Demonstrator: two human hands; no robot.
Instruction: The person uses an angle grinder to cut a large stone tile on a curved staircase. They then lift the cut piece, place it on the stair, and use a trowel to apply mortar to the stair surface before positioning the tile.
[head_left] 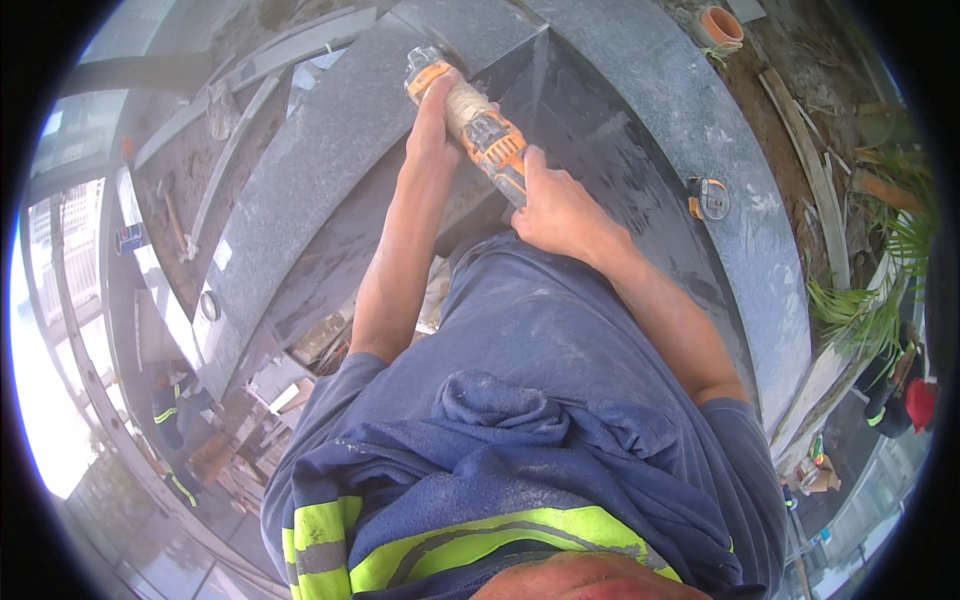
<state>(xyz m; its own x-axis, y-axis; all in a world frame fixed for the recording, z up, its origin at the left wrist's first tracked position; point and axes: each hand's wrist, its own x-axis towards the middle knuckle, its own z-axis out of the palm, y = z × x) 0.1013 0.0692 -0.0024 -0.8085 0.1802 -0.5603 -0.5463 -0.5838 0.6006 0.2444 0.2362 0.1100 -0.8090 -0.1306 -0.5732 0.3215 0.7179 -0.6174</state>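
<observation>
My left hand [433,125] is wrapped round the front part of a long orange and grey power tool [492,140], whose middle is bound with tan tape. Closed round its rear grip is my right hand [562,208]. The tool slants from upper left down toward my body, and its head lies over the inner corner of a grey stone ledge [375,130]. What is fitted to the head is too unclear to name. Below the ledge, dark dusty panels [620,150] line the recess in front of me. An orange and black tape measure [708,198] rests on the right arm of the ledge.
An orange pipe end [722,27] sticks up at the far right. Wooden planks [808,170] and palm leaves [860,310] lie beyond the ledge. A round ring [210,306] sits on the left ledge. At lower left is a person in dark workwear [166,410], near scattered debris.
</observation>
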